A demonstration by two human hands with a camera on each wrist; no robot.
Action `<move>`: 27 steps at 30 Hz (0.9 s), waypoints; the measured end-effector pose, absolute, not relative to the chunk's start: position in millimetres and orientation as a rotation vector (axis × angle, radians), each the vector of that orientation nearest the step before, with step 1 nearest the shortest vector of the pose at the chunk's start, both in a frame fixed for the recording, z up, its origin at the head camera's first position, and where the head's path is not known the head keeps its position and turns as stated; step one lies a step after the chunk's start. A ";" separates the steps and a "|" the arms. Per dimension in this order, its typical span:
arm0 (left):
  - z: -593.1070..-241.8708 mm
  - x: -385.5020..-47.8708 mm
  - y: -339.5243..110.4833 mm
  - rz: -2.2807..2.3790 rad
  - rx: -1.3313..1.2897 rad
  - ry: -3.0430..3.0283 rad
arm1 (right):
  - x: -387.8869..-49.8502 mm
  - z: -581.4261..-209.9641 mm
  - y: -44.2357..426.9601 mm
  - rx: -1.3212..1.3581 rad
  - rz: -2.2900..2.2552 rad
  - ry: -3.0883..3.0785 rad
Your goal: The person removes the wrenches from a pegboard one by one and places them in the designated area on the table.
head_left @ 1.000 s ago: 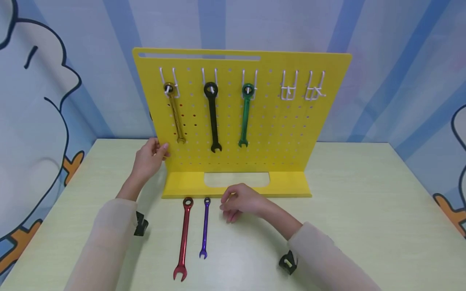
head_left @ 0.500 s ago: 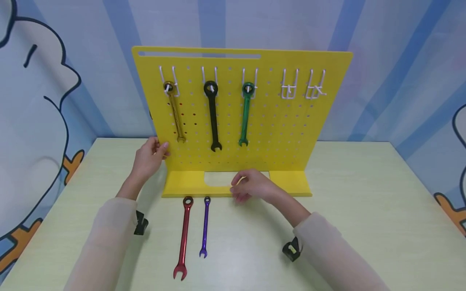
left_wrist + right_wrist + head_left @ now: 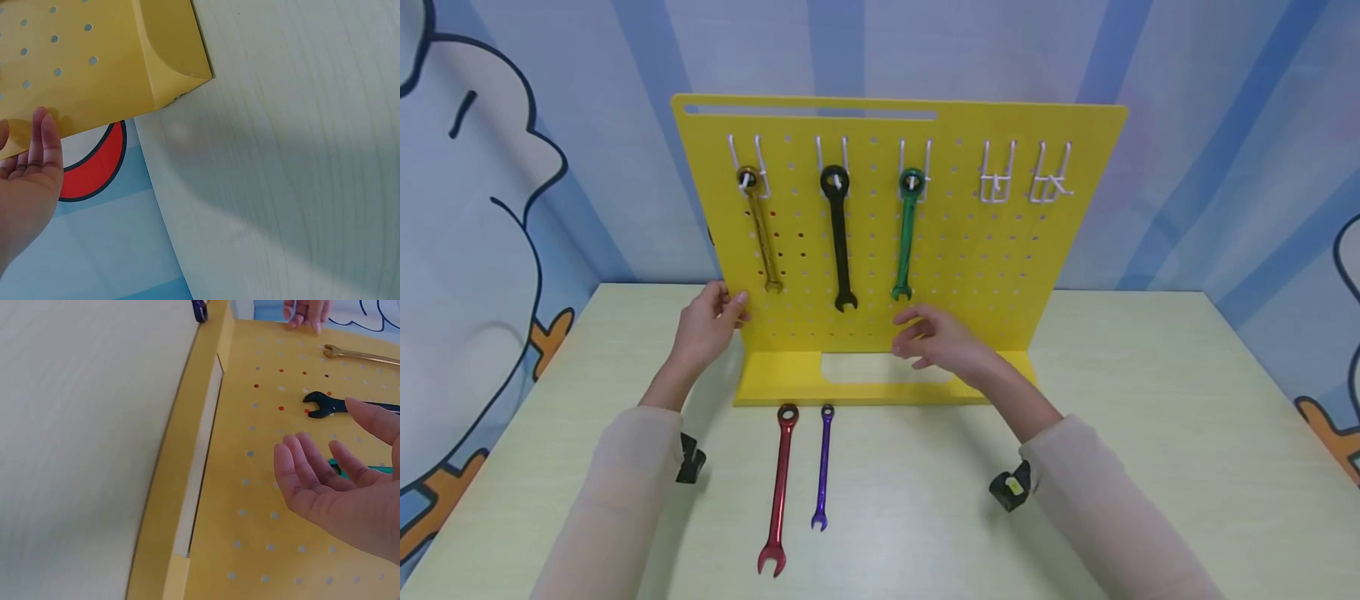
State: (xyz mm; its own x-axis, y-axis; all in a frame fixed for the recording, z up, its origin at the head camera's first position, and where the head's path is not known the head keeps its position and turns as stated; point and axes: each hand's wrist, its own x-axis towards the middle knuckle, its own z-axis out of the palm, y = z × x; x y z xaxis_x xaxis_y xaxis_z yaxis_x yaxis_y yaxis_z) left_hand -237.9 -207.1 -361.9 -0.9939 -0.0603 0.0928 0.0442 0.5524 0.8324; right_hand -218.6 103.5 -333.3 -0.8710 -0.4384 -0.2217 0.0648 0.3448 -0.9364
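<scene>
on the bench (image 3: 1150,433) stands the yellow pegboard (image 3: 970,275). of the hands, the left hand (image 3: 706,327) pinches its left edge; the right hand (image 3: 946,340), fingers loosely bent and spread, holds nothing, low before the board. the red wrench (image 3: 780,483) lies on the bench, apparently left to hang; the black wrench (image 3: 839,242), green wrench (image 3: 907,242) and gold wrench (image 3: 763,242) hang by their ring ends; the purple wrench (image 3: 823,467) lies beside the red. two hooks (image 3: 996,177) are bare, so hanging seems past half done. bench faintly wood-grained, board smooth with round holes, wrenches slim, glossy, metal-looking, hooks thin white wire.
</scene>
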 end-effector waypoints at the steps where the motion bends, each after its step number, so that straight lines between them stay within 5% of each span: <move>1: -361.9 -238.0 -207.1 -1.438 0.014 -2.668 | -219.8 -331.7 104.5 -0.330 -1.551 2.184; 27: -362.1 -237.5 -206.5 -1.417 0.007 -2.667 | -229.3 -293.1 117.4 -0.356 -1.891 2.166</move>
